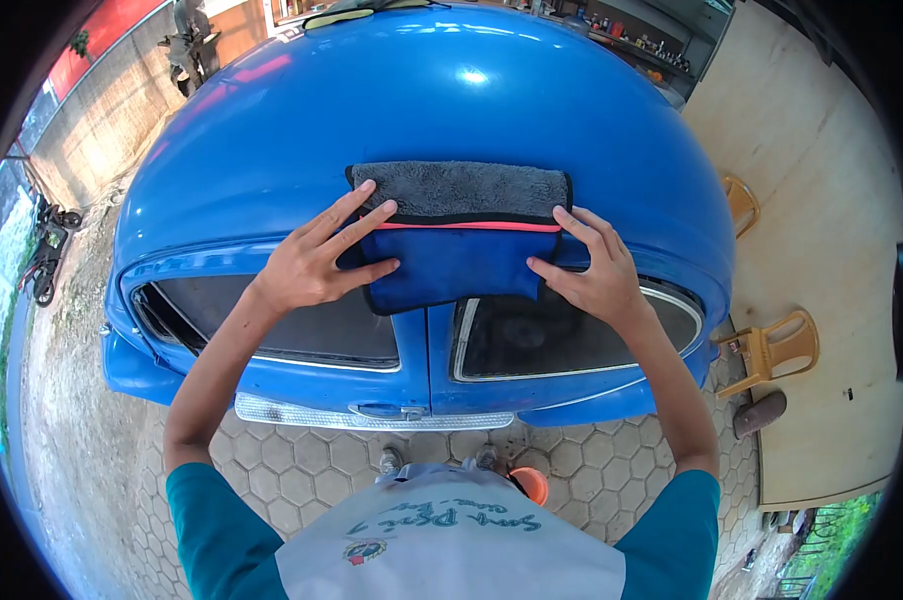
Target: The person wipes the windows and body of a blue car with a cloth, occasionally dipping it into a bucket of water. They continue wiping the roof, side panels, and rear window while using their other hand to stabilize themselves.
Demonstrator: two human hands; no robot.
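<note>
An outdoor yard paved with hexagonal blocks [302, 470] surrounds a glossy blue car [422, 110], seen from above its roof, with a tan wall to the right and yellow plastic chairs [772, 345] standing beside it. A folded cloth [459, 235], grey pile on its far half and blue with a red seam on its near half, lies flat on the roof just above the side windows [562, 335], its long axis running left to right across the person's front. The left hand [317, 262] lies open, fingers spread, pressing the cloth's left edge; the right hand [592, 268] lies equally flat on the right edge. Neither grips it. Both hands sit about equally near, and nothing on the roof stands around the cloth.
</note>
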